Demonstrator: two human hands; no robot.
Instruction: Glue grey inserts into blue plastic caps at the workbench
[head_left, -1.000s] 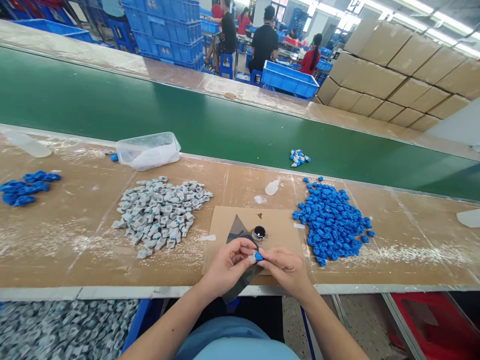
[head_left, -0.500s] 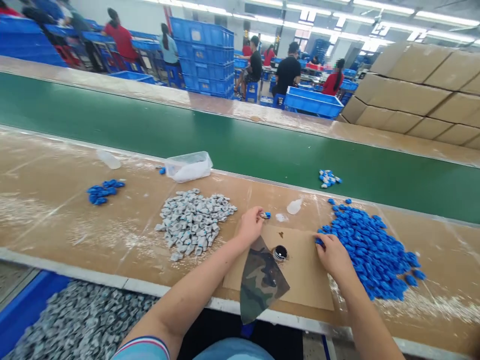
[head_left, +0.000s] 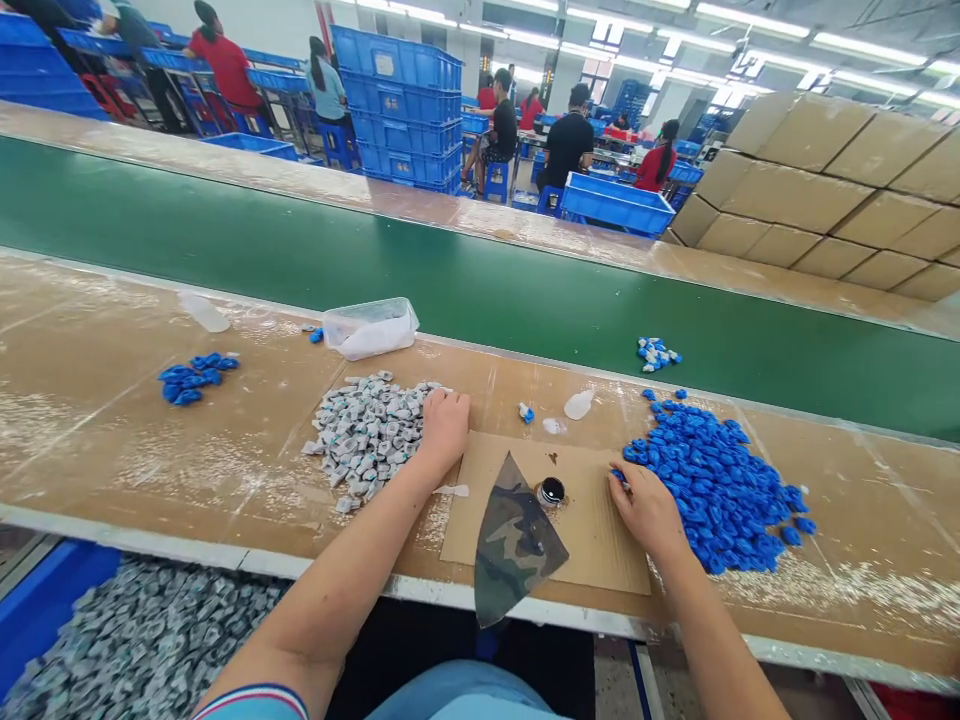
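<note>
Nearest, at lower left, a blue bin (head_left: 45, 615) below the desk (head_left: 255, 500) holds a deep mass of loose gray parts (head_left: 157, 640). A pointed camouflage cloth (head_left: 514, 550) lies over a flat cardboard sheet (head_left: 600, 560), one corner reaching past the desk's edge. Beside it stands a small round pot (head_left: 551, 491) with dark, glossy contents.

The right hand (head_left: 646, 505) has its thumb and fingers pinched on a blue piece (head_left: 617, 473), just beside the blue heap (head_left: 712, 480), whose pieces are small, rounded and crumpled. The left hand (head_left: 447, 425) bends its fingers down at the right edge of the gray heap (head_left: 367, 430); its fingertips are hidden, so whether that grip has hold of a part cannot be told. These gray parts are small and angular, with touches of teal.

Between the heaps lie a blue-and-white piece (head_left: 526, 412) and a translucent bottle (head_left: 579, 404). Behind the gray heap, a clear tray (head_left: 371, 320) contains something white. Farther off, blue-and-white pieces (head_left: 657, 354) sit on the green belt (head_left: 487, 290); beyond are stacked blue crates (head_left: 405, 110).
</note>
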